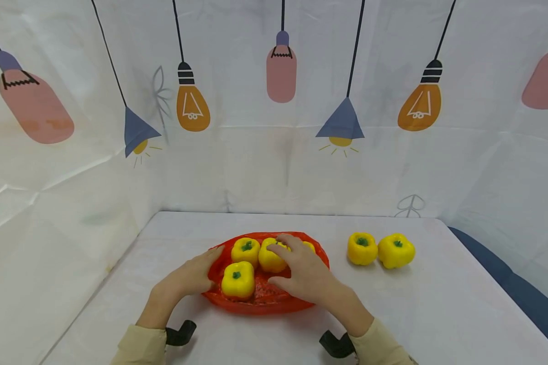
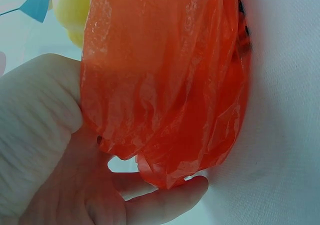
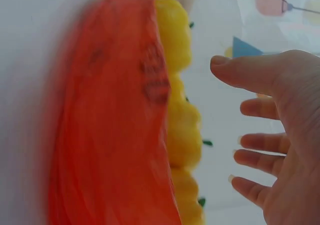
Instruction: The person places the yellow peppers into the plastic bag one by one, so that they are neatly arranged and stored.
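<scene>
Beige sleeves [image 1: 139, 347] cross the frame's bottom, left hand [image 1: 196, 272] straight-fingered against a crinkly plastic bag [image 1: 267, 307], right hand [image 1: 305, 268] spread above lobed peppers [image 1: 238, 285].

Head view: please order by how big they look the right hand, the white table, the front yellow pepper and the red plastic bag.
Largest to smallest:
1. White table
2. Red plastic bag, partly covered
3. Right hand
4. Front yellow pepper
</scene>
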`<state>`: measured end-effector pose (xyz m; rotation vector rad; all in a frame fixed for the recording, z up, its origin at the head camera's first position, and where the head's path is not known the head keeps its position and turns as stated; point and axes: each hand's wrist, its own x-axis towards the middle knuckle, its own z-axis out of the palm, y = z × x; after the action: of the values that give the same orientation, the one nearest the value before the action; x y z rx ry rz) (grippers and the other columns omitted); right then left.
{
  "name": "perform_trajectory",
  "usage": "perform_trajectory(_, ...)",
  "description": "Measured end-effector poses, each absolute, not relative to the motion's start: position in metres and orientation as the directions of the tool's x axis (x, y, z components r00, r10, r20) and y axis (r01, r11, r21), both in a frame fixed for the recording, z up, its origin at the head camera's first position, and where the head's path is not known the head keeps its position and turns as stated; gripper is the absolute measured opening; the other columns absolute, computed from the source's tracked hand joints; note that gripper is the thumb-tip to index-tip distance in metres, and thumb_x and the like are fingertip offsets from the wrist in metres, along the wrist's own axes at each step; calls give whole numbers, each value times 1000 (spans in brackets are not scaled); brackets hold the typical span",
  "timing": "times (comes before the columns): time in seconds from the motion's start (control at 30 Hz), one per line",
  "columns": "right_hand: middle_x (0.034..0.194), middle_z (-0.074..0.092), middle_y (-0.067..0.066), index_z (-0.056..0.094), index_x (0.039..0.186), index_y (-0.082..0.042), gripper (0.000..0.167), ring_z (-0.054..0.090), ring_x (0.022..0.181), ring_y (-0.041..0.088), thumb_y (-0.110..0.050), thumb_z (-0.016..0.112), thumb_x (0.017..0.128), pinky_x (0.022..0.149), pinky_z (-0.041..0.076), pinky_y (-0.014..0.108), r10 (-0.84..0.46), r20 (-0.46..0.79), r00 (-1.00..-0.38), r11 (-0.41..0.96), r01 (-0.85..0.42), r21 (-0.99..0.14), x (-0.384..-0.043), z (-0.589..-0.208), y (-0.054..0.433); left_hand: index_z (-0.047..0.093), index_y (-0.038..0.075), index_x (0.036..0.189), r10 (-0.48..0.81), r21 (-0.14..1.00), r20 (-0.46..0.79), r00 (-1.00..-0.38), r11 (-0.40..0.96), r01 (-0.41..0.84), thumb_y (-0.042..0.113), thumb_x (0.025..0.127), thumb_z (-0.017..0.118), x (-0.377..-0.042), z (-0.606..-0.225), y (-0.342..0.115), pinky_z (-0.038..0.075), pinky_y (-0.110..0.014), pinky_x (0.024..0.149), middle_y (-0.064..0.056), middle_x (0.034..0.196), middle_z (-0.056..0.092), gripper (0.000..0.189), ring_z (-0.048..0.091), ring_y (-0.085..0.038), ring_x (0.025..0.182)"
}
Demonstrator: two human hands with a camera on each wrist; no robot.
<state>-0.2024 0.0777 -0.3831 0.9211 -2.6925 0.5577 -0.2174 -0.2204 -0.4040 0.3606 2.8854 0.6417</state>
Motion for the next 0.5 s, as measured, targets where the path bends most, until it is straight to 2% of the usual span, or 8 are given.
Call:
perform_trajectory(0.13, 146, 48, 5, 56, 138, -23, 64, 52, 130, 26, -42, 79, 81, 108, 49, 47, -509, 385, -770, 736, -621, -271, -211, -382, 98, 35, 8, 154, 261, 435, -107, -959, 880, 191, 5, 77, 69, -216, -404, -221, 37, -61, 113, -14, 158, 40, 84, 41, -37, 142)
perform_trajectory(0.33, 150, 44, 3, 54, 140, -23, 65, 48, 134, 29, -36, 80, 82, 106, 49, 53, -446, 364, -818, 772, -557, -305, -216, -379, 130, 36, 8, 154, 259, 438, -112, -959, 879, 186, 5, 77, 69, -215, -403, -220, 37, -62, 113, -13, 158, 39, 84, 40, -37, 142)
perform_trajectory(0.5, 153, 41, 8, 50, 144, -21, 69, 46, 136, 34, -32, 79, 83, 103, 50, 57, -414, 344, -843, 795, -519, -316, -223, -376, 156, 35, 9, 154, 248, 448, -113, -962, 877, 173, 7, 78, 69, -218, -404, -219, 39, -62, 112, -12, 158, 40, 84, 41, -36, 141)
